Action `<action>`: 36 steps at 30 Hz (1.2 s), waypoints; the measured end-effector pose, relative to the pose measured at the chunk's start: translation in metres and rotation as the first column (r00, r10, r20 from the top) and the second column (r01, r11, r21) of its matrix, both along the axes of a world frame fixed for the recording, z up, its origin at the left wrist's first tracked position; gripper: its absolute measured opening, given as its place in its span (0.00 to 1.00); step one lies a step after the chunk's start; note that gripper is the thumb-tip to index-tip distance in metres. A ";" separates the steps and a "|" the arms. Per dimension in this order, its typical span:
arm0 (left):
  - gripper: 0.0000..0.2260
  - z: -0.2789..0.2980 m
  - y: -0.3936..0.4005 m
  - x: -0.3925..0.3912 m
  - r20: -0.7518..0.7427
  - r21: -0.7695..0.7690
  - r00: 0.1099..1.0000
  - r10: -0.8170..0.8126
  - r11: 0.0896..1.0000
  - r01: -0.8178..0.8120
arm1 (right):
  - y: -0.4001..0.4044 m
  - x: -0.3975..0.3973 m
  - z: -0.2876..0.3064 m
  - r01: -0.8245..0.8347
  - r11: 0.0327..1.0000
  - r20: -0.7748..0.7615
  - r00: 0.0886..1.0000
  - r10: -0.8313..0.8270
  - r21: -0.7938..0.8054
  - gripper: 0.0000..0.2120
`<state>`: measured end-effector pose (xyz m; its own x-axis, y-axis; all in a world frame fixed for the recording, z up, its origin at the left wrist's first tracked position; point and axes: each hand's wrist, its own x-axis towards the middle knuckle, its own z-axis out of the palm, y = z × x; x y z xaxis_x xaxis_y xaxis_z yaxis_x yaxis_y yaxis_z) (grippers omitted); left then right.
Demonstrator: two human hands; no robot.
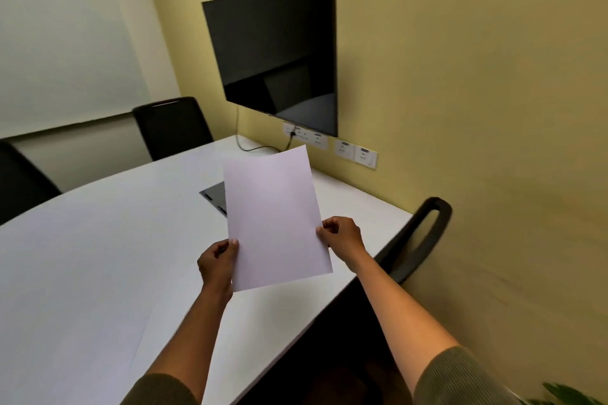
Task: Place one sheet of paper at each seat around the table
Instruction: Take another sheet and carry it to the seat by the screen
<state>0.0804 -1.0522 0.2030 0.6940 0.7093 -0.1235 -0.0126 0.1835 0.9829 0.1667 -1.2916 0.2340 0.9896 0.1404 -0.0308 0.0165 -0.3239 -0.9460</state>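
- One sheet of paper (274, 217) is held up above the table (98, 256) near the centre of the frame, pinched at its lower left edge by the left hand (217, 261) and at its right edge by the right hand (342, 235).
- Both hands are closed on the sheet, thumbs on top and fingers curled beneath; they are kept apart at opposite edges — probably so that the paper stays flat and does not droop.
- No contact is seen between the sheet and the table; the far end is tipped up towards the wall screen (276, 56) in the upper middle.
- Part of a dark panel (214, 196) set into the tabletop is hidden behind the sheet.
- Three chairs are visible: one at the right edge of the table (424, 233), one at the far side in the middle left (171, 126), and one cut off at the left border (19, 181).
- A faint pale outline on the tabletop at lower left may be a sheet already laid, though this cannot be told for certain.
- It is judged that the held sheet is meant for a seat not yet served — the right-hand chair lies nearest.
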 end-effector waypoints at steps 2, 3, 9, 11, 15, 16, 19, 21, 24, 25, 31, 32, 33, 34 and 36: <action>0.01 0.002 0.002 0.009 0.010 -0.016 1.000 0.027 1.000 -0.027 | 0.006 0.018 0.003 -0.026 1.000 0.017 1.000 0.026 0.017 0.04; 0.01 0.002 0.004 0.014 0.000 -0.016 0.998 0.070 0.997 -0.070 | 0.012 0.033 0.000 -0.069 0.997 0.004 0.998 0.069 0.023 0.03; 0.05 -0.022 0.012 0.037 -0.052 -0.042 0.986 0.157 0.986 -0.159 | 0.037 0.081 -0.021 -0.194 0.981 -0.057 0.980 0.193 -0.024 0.04; 0.07 -0.033 0.013 0.043 -0.071 -0.047 0.983 0.167 0.984 -0.170 | 0.040 0.091 -0.027 -0.217 0.976 -0.064 0.975 0.215 -0.033 0.02; 0.09 -0.073 0.030 0.080 -0.162 -0.078 0.975 0.154 0.983 -0.168 | 0.055 0.132 -0.054 -0.227 0.969 -0.116 0.969 0.216 -0.093 0.01; 0.09 -0.085 0.034 0.095 -0.179 -0.087 0.973 0.145 0.983 -0.162 | 0.058 0.146 -0.063 -0.222 0.969 -0.132 0.969 0.208 -0.105 0.01; 0.10 -0.111 0.042 0.131 -0.237 -0.102 0.967 0.097 0.987 -0.124 | 0.061 0.176 -0.087 -0.189 0.969 -0.188 0.969 0.158 -0.159 0.03; 0.11 -0.125 0.042 0.149 -0.267 -0.119 0.962 0.063 0.988 -0.098 | 0.058 0.189 -0.098 -0.177 0.964 -0.223 0.966 0.131 -0.200 0.04; 0.10 -0.143 0.044 0.179 -0.303 -0.155 0.953 -0.001 0.987 -0.048 | 0.056 0.218 -0.116 -0.147 0.961 -0.257 0.963 0.084 -0.236 0.04; 0.10 -0.151 0.048 0.189 -0.321 -0.166 0.947 -0.018 0.986 -0.037 | 0.059 0.229 -0.124 -0.134 0.960 -0.269 0.961 0.065 -0.247 0.04; 0.09 -0.177 0.047 0.212 -0.404 -0.225 0.909 -0.104 0.974 0.011 | 0.054 0.254 -0.158 -0.121 0.941 -0.348 0.938 0.003 -0.317 0.04; 0.08 -0.184 0.045 0.215 -0.419 -0.235 0.902 -0.108 0.972 0.007 | 0.055 0.262 -0.168 -0.127 0.938 -0.364 0.931 0.002 -0.321 0.05; 0.08 -0.189 0.043 0.218 -0.439 -0.241 0.892 -0.111 0.971 0.002 | 0.055 0.267 -0.174 -0.134 0.932 -0.372 0.928 -0.001 -0.337 0.05; 0.08 -0.186 0.040 0.218 -0.439 -0.245 0.891 -0.116 0.969 0.006 | 0.054 0.267 -0.173 -0.131 0.932 -0.370 0.929 -0.003 -0.337 0.05; 0.07 -0.194 0.034 0.222 -0.472 -0.261 0.874 -0.114 0.965 -0.015 | 0.055 0.278 -0.185 -0.158 0.922 -0.394 0.919 0.006 -0.354 0.06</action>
<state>0.3022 -1.0187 0.0086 0.5363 0.5765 -0.6165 0.4629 0.4099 0.7860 0.4447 -1.2371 0.0485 0.8761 0.1233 -0.4661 -0.2759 -0.6647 -0.6943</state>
